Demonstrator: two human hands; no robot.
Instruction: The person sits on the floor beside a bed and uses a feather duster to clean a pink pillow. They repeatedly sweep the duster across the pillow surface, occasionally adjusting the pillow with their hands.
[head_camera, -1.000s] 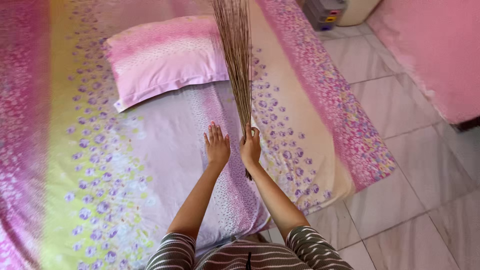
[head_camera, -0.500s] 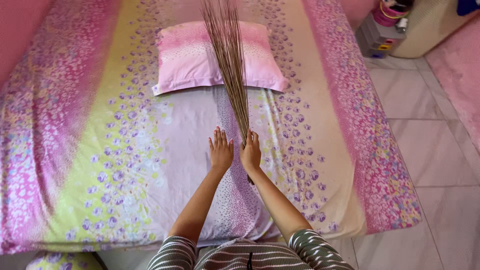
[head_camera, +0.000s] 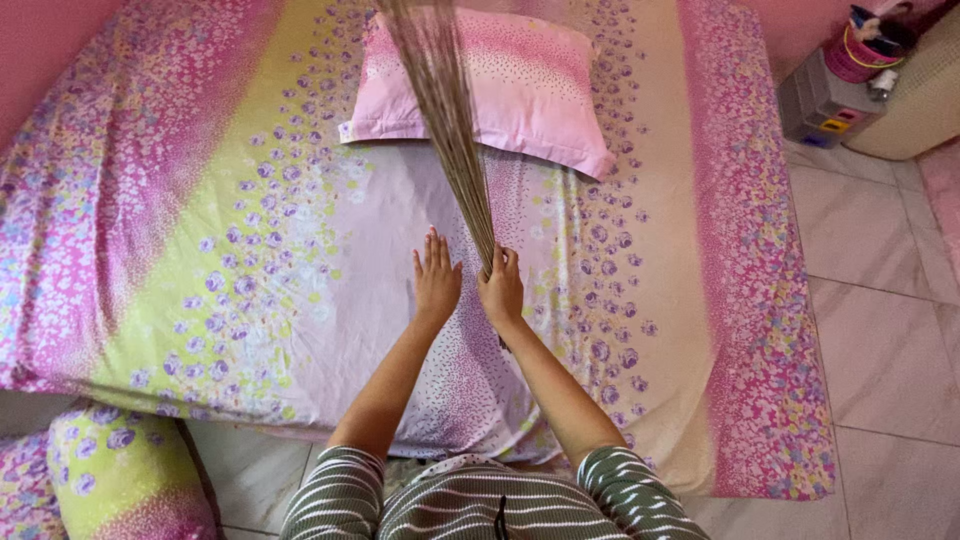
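My right hand (head_camera: 502, 288) grips the base of a stick broom (head_camera: 445, 115), a bundle of thin brown twigs that fans out away from me over the bed. Its tips reach across the pink pillow (head_camera: 520, 85) at the head of the mattress. My left hand (head_camera: 436, 280) lies flat on the flowered bed sheet (head_camera: 250, 240), fingers together and pointing forward, just left of the right hand. The sheet has pink, yellow-green and lilac bands with purple flowers and covers the mattress on the floor.
A bolster (head_camera: 120, 470) in matching fabric lies at the lower left. White floor tiles (head_camera: 880, 300) run along the right of the mattress. A grey box with a pink container (head_camera: 835, 85) on it stands at the upper right by a cream object.
The view has swung to the right across the bed, so the pillow and both hands sit nearer the middle. The broom stays in my right hand and leans slightly more to the left.
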